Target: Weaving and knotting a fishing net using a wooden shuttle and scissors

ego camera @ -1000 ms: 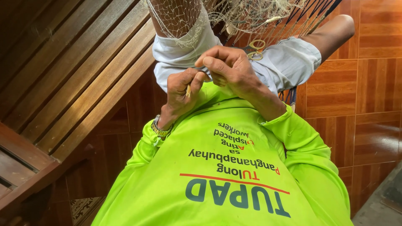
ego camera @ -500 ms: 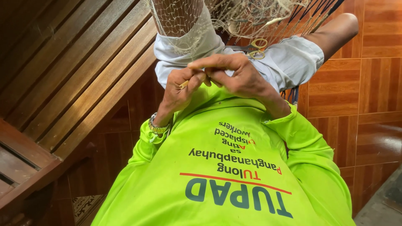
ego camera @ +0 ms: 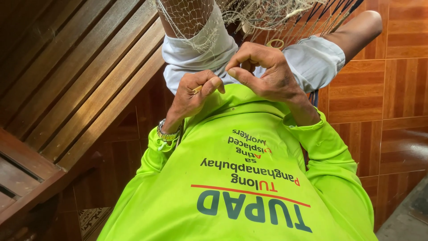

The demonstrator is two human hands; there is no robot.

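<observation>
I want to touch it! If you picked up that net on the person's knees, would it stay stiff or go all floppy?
Probably floppy: the fishing net sags and drapes over the knee, following its shape. It likely feels light, since it is thin string with mostly open holes. It may snag too; the left hand and right hand work pinched together close to it.

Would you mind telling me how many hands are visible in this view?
2. The left hand is curled around a small yellowish tool, with a wristwatch below it. The right hand pinches beside it, just under the fishing net. No other hands show.
</observation>
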